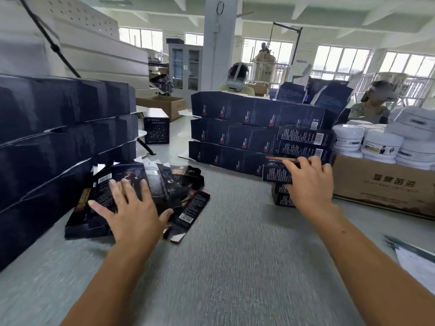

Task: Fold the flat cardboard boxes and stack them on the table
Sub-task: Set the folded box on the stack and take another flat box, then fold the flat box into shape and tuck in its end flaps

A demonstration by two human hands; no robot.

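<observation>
**Thin card, light load, tight sides**

Our left hand (131, 208) lies with fingers spread and straight on the fanned pile of flat boxes (179, 184) at the left of the surface (235, 243). Our right hand (308, 182) curls round a folded box (277, 172) on top of the short stack (281, 196) just beside the brown carton (381, 184).

We judge the glossy card to be light, slick and easily creased, so the sheets will probably slide over one another. We would lift one by a long edge, not by its flaps. A folded box is hollow, so we would hold it by opposite walls without squeezing.

Tall dark stacks (58, 137) crowd the left side and the carton of jars (376, 142) the right. The open room is the bare middle strip in front of us.
</observation>
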